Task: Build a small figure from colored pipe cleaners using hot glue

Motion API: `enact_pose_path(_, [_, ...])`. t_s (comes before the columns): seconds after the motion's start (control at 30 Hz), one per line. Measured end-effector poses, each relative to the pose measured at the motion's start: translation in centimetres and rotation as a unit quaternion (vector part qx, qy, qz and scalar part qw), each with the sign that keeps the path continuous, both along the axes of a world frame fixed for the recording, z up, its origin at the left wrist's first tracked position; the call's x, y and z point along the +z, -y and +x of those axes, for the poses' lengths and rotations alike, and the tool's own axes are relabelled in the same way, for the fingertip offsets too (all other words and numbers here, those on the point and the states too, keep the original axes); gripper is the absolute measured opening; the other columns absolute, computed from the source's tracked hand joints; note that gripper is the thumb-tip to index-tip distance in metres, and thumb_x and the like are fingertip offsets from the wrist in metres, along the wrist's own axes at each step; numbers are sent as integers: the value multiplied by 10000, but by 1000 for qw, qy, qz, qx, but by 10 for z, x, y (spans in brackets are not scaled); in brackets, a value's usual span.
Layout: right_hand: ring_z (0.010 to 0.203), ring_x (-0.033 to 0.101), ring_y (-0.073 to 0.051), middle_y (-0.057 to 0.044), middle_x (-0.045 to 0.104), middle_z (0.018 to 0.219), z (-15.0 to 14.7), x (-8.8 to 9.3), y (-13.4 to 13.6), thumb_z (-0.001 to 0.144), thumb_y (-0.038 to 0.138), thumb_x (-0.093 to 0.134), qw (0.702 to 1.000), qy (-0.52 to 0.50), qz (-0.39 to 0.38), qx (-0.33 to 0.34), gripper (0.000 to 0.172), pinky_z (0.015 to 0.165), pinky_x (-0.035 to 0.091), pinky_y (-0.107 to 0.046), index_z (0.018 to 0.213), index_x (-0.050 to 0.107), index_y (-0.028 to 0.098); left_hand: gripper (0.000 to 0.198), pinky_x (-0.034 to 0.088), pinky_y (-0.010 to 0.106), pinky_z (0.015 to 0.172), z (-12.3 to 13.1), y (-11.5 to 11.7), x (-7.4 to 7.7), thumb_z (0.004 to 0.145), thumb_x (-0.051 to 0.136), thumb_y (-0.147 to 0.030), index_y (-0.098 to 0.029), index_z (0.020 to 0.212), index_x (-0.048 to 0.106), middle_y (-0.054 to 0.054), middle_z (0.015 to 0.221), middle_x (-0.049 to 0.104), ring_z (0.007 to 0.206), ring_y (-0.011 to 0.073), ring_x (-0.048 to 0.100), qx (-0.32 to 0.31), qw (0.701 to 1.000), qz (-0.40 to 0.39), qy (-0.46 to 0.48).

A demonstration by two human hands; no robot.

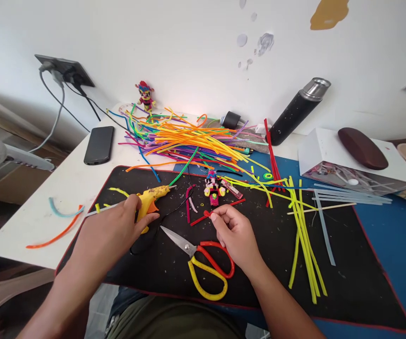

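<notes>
My left hand (118,226) is closed on a yellow glue gun (150,201) that lies near the mat's left part, its nozzle pointing right. Between the thumb and fingers of my right hand (233,230) is a small red piece (207,213), beside a red pipe cleaner on the mat. Just beyond it a small pink, yellow and blue figure (212,188) lies on the black mat (259,263). Scissors (189,248) with one red and one yellow handle lie open below my hands.
Colourful pipe cleaners (189,136) are heaped at the back, yellow-green ones (305,245) at the right. A phone (99,145), another figure (145,96), a black flask (295,113) and a white box (351,160) with a dark case stand or lie around.
</notes>
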State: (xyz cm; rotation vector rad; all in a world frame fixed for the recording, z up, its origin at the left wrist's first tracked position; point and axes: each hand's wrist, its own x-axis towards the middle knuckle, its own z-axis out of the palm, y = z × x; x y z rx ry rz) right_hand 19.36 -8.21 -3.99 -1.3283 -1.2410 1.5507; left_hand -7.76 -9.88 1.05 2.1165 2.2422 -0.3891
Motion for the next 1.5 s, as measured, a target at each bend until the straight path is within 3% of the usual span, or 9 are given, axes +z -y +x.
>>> enact_pose_path(0.23, [453,358,-98,83,409,561,-1,-3,1,975,479,649,1000,17,8,6,289,447,305,-245,854,627,218,345,260,319,540,-2,0,-11,1018,444,-507,-197,1162,493,129,831,738,728,359,728,27,995,-22,91])
enact_pose_path(0.43, [461,364,-102,77,415,565,-1,-4,2,984,487,636,999,28,11,11,301,449,312,-246,850,631,217,309,399,327,615,-25,-1,-15,870,565,-492,-284,1066,449,42,864,707,697,267,672,144,955,55,252])
enact_pose_path(0.53, [463,368,-103,73,425,568,-1,-4,2,983,496,638,999,32,10,13,307,446,316,-245,850,631,219,412,450,313,661,-34,-1,-4,819,661,-519,-282,1083,452,9,879,694,736,231,644,192,910,111,349])
enact_pose_path(0.7, [460,365,-106,72,415,561,-2,-3,1,973,511,646,999,35,13,11,313,439,312,-244,849,629,223,551,420,244,604,-34,-7,14,728,778,-505,-265,1124,480,-61,763,649,644,153,559,243,822,104,505])
enact_pose_path(0.83, [457,364,-106,73,417,557,-2,-4,1,966,528,651,999,30,10,11,327,435,312,-243,850,632,223,612,415,224,606,-35,-13,14,635,862,-463,-231,1104,545,-46,731,667,674,152,576,305,722,120,609])
enact_pose_path(0.9, [458,367,-104,74,419,562,-2,-5,1,965,526,655,999,29,12,9,326,436,311,-242,851,635,221,587,431,228,642,-39,-14,8,619,889,-431,-207,1078,601,-30,779,688,709,151,586,310,704,121,627])
enact_pose_path(1.03, [447,375,-96,81,421,552,-2,-3,0,956,516,667,1000,20,14,-1,325,438,303,-237,840,625,215,434,403,244,623,-45,-14,-2,683,847,-496,-165,933,719,2,810,696,695,152,545,285,756,76,584])
enact_pose_path(1.23, [383,371,-81,101,439,469,-5,10,-3,908,562,708,998,-46,-29,-3,376,415,301,-216,833,595,211,471,353,243,567,-34,-18,2,779,728,-632,-201,968,739,-31,709,629,631,156,489,195,869,35,454])
enact_pose_path(1.5, [375,480,-86,61,567,535,-8,33,-15,866,566,747,995,-81,-47,21,394,387,274,-199,827,594,204,442,362,242,540,-22,-19,14,786,675,-643,-221,904,733,-37,665,595,589,153,480,119,888,54,440])
